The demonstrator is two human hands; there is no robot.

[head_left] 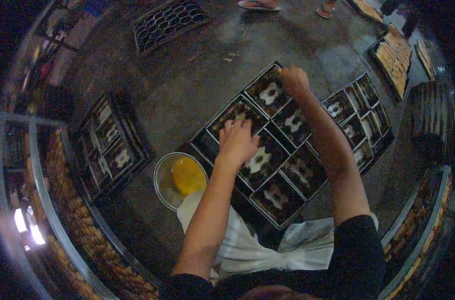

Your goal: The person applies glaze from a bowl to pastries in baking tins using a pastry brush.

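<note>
Below me on the floor lies a dark set of joined rectangular baking tins (275,196), their insides blackened with pale patches at the bottom. My left hand (236,142) is over the tins on the near left, fingers spread and lowered into one compartment. At the far corner of the set my right hand (295,81) is closed, fingertips right at the tin's rim. A small yellowish bit shows at its fingers, and I cannot tell what it is. A white bowl (162,186) with yellow liquid (189,176) stands left of the tins, beside my left forearm.
More tin sets lie to the right (356,112) and in a stack on the left (110,142). A tray with round holes (170,25) is at the far left. Trays of baked pieces (393,60) lie far right. Racks (95,220) flank me. Another person's feet (260,5) show ahead.
</note>
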